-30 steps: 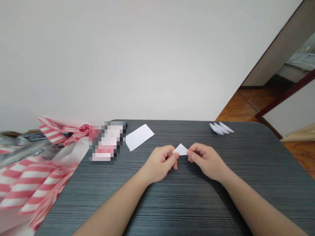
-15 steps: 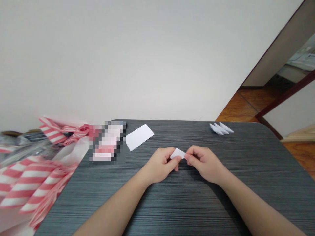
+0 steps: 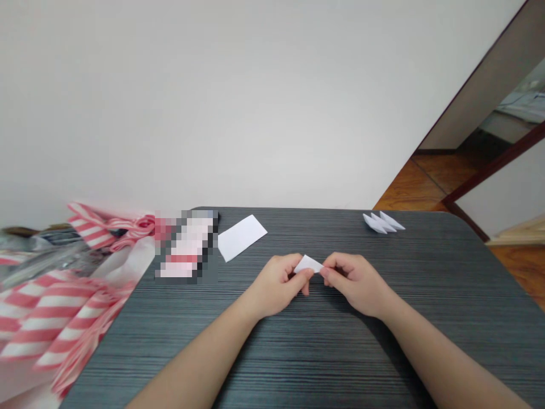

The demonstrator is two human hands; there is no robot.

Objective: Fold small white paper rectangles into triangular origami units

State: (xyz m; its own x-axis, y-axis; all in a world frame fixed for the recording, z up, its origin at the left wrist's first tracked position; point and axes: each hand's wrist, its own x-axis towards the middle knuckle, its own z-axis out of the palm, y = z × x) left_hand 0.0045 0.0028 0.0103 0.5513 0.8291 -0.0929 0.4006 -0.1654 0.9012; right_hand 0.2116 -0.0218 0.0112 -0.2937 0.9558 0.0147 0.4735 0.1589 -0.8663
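Between my two hands, just above the dark table [image 3: 272, 352], is a small piece of folded white paper [image 3: 308, 263] with a pointed top. My left hand [image 3: 281, 284] pinches its left side between thumb and fingers. The thumb and forefinger of my right hand [image 3: 351, 282] grip its right corner. Fingers cover the lower edge and both ends of the paper. Farther back on the left lies a flat white paper rectangle [image 3: 242, 237]. At the back right, three pointed folded paper pieces [image 3: 383, 222] sit close together in an overlapping row.
A blurred-out flat object [image 3: 187, 244] lies at the table's left edge. Beyond that edge is a heap of red-and-white striped fabric [image 3: 63, 312] with clear plastic. A white wall [image 3: 272, 102] stands behind the table, and wooden floor [image 3: 409, 182] shows at right.
The folded paper has tilted slightly, its top point a little higher. Both hands keep nearly the same place and grip.
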